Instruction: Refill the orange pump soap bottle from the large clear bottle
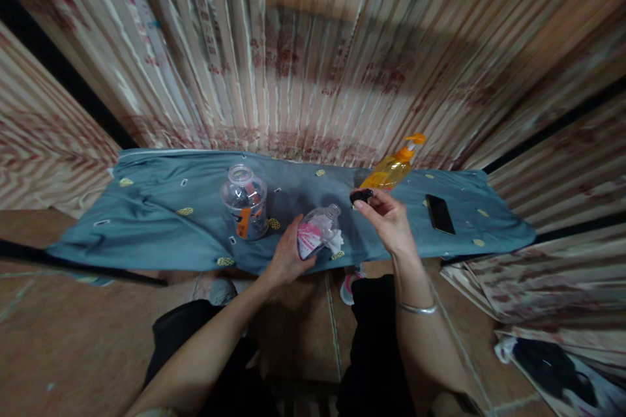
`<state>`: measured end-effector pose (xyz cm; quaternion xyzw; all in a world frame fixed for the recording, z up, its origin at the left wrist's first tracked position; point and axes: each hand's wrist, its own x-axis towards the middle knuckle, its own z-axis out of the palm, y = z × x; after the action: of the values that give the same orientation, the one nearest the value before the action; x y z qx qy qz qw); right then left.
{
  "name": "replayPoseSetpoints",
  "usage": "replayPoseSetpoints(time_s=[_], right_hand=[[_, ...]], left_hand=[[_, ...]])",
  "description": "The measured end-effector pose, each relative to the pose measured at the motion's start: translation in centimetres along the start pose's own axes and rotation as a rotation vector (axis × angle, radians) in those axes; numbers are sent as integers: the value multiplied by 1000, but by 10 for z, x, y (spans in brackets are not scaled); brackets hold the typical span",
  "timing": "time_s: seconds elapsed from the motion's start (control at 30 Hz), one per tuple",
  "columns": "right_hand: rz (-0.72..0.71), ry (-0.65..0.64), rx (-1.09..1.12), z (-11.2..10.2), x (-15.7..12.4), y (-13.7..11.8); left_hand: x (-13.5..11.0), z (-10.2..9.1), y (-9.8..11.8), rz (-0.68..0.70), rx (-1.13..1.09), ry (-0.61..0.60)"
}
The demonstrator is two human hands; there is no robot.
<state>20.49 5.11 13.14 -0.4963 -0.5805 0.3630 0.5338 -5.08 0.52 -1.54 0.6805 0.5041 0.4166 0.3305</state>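
Note:
My left hand (287, 257) is wrapped round a clear plastic bottle (317, 232) with a pink and white label, tilted to the right with its open neck uppermost. Between the fingers of my right hand (386, 214) is a small black cap-like piece (360, 196), held up and apart from the bottle's neck. A white crumpled tissue (336, 242) shows beside the bottle. Just beyond my right hand stands a yellow pump bottle (388, 171) with an orange pump head; my fingers hide part of its base.
A clear plastic jar (244, 205) with an orange label stands on the left of the blue-green cloth (161, 208). On the right lies a black phone (441, 214). Pleated curtains (313, 78) hang behind, and dark poles (557, 124) flank both sides.

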Motion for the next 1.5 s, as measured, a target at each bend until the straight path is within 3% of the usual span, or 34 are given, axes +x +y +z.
replayPoseSetpoints(time_s=[0.17,0.3,0.43,0.63,0.77,0.87,1.0,1.1,1.27,1.5], right_hand=[[76,146,-112,-47,-2,58],[224,213,-507,-75,-4,95],[323,103,-905,-78,1,108],[332,65,-986,-72,5,118],[152,71,-909,-58,-10,119],[63,-135,-753,-26,-22,114],[149,-234,-856,24,-24,100],[214,-312,-938,45,-22,93],[146,-322,-837,51,-30,88],[136,-139,-367,48,-15,87]], left_hand=[[0,-2,-3,1,3,28],[2,-1,-5,4,1,62],[6,1,-6,6,7,98],[14,2,-5,26,27,177],[20,1,-7,42,38,238],[23,-1,-9,51,33,268],[25,-5,-11,62,37,274],[25,-6,-10,56,43,274],[23,-6,-9,52,51,263],[23,-12,-6,26,34,278]])
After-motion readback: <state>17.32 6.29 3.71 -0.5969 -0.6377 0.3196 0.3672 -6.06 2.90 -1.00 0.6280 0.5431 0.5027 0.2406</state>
